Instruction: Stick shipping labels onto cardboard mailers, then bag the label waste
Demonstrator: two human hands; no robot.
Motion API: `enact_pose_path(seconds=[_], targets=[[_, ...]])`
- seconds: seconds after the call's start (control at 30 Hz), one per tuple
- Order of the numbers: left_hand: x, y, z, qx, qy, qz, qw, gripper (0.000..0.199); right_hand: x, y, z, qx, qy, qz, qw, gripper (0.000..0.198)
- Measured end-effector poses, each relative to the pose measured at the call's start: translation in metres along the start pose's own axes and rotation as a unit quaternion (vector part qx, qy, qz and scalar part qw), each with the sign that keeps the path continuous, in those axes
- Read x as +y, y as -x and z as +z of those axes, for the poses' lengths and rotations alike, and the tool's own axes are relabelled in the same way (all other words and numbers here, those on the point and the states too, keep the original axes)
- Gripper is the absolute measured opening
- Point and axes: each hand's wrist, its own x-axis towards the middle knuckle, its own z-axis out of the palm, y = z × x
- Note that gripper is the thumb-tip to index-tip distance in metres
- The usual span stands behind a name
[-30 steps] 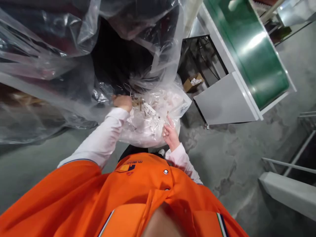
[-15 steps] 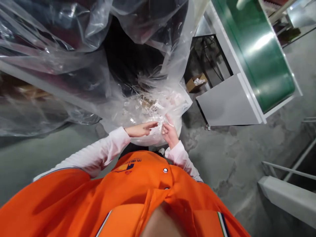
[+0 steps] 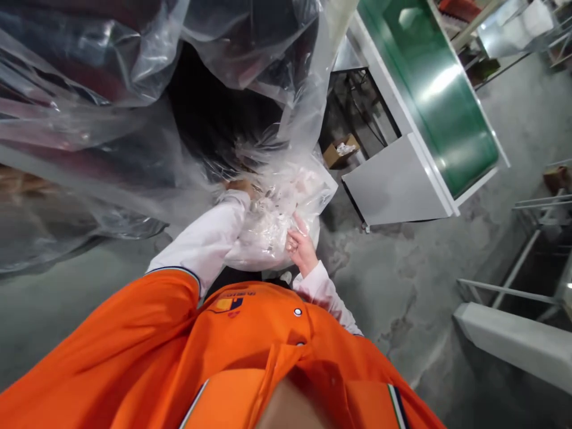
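Orange shirt closest, low in view; right hand just past it, fingers pinched on the near edge of the clear bag; bag full of white bits, hanging above the grey floor; left hand deeper, pushed into the bag top, mostly hidden, so cannot tell if open or closed; big plastic sheets behind; green belt machine far right; small cardboard box under it.
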Motion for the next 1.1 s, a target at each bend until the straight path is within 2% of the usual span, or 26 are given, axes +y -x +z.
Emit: enact_pose_path(seconds=[0.07,0.17,0.3,0.33,0.37,0.43,0.47,0.53,0.6,0.63,0.73,0.83,0.9,0.97,1.03,1.1], targets=[[0.001,0.011,0.003,0.011,-0.039,0.022,0.999,0.03,-0.001,0.0,-0.001,0.003,-0.005,-0.001,1.0,0.084],[0.008,0.044,0.016,0.026,-0.082,0.13,0.988,0.039,-0.002,0.001,-0.001,0.011,-0.005,0.001,1.0,0.08],[0.02,0.096,0.042,-0.122,-0.118,0.292,0.941,0.044,-0.002,0.001,-0.003,0.01,-0.002,0.001,1.0,0.079],[0.022,0.104,0.045,-0.143,-0.121,0.316,0.93,0.045,-0.001,0.001,-0.004,0.011,-0.003,0.001,1.0,0.079],[0.024,0.106,0.046,-0.14,-0.117,0.328,0.927,0.046,-0.001,0.001,-0.006,0.011,-0.003,0.001,1.0,0.08],[0.028,0.097,0.038,-0.076,-0.095,0.289,0.95,0.045,-0.001,0.001,-0.008,0.013,-0.001,0.003,1.0,0.079],[0.029,0.085,0.032,-0.037,-0.08,0.232,0.969,0.045,0.0,0.001,-0.009,0.014,0.001,0.002,1.0,0.079],[0.031,0.053,0.019,0.016,-0.056,0.076,0.995,0.059,0.0,0.001,-0.011,0.015,0.001,0.001,1.0,0.079],[0.034,0.02,0.01,0.005,-0.035,-0.034,0.999,0.076,0.001,0.0,-0.011,0.016,-0.002,-0.001,1.0,0.08],[0.035,0.009,0.009,-0.014,-0.023,-0.051,0.998,0.076,0.001,0.0,-0.011,0.016,-0.002,0.0,1.0,0.081],[0.04,0.005,0.018,-0.038,0.008,0.003,0.999,0.05,0.001,0.0,-0.009,0.017,-0.001,-0.002,1.0,0.082],[0.04,0.044,0.038,-0.024,0.024,0.136,0.99,0.046,0.0,0.0,-0.008,0.021,-0.002,0.0,1.0,0.077],[0.036,0.073,0.047,-0.055,0.016,0.239,0.969,0.047,-0.002,-0.001,-0.01,0.022,-0.005,0.004,1.0,0.076],[0.03,0.084,0.044,-0.07,-0.007,0.288,0.955,0.043,-0.002,-0.001,-0.012,0.022,-0.011,0.007,1.0,0.076],[0.023,0.069,0.029,-0.022,-0.025,0.242,0.97,0.041,-0.003,0.0,-0.015,0.024,-0.02,0.008,0.999,0.078],[0.016,0.036,0.005,0.055,-0.022,0.121,0.991,0.048,-0.003,0.001,-0.016,0.026,-0.026,0.004,0.999,0.078]])
